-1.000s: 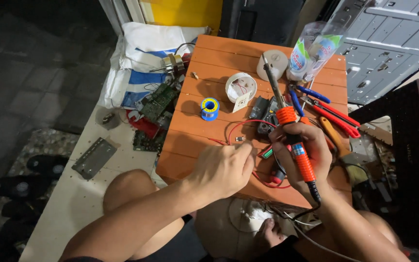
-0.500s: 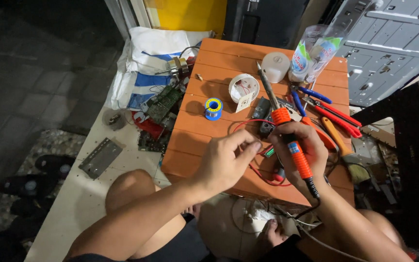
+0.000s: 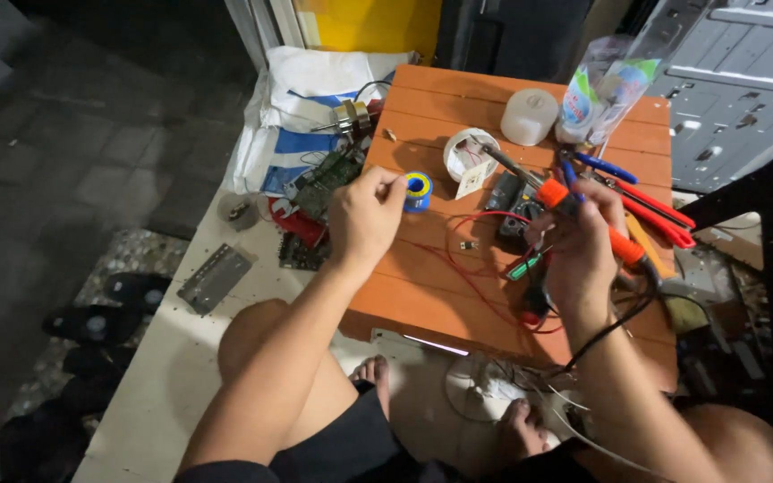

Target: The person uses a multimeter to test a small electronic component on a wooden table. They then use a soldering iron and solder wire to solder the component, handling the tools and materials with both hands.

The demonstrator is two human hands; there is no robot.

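The left hand [image 3: 364,217] hangs over the middle of the orange slatted surface [image 3: 422,286], toward its left edge. Its fingers [image 3: 393,186] are curled, thumb and forefinger drawn toward each other at the blue solder spool [image 3: 418,190]. The spool lies immediately to the right of those fingertips and appears to touch them, though the view does not settle whether it is actually pinched or only brushed. The spool lies flat on the surface, its yellow core facing up, so its axis runs vertical and its rim is what faces the fingers.

The right hand [image 3: 579,250] is over the right half of the surface, fingers wrapped firmly round the orange handle of a soldering iron [image 3: 583,215]. The iron's long axis runs from near right to far left, its metal tip pointing at a white tape roll [image 3: 469,152] near the far middle of the surface. Its black cord trails off the near edge.

Of the two hands, the left is plainly nearer the spool; the right is well apart from it, with red wires [image 3: 467,259] and a dark meter-like block [image 3: 516,201] lying between.

A white round tub [image 3: 530,116] and a clear plastic bag [image 3: 601,89] stand along the far edge. Red-handled pliers [image 3: 659,210] lie by the right edge.
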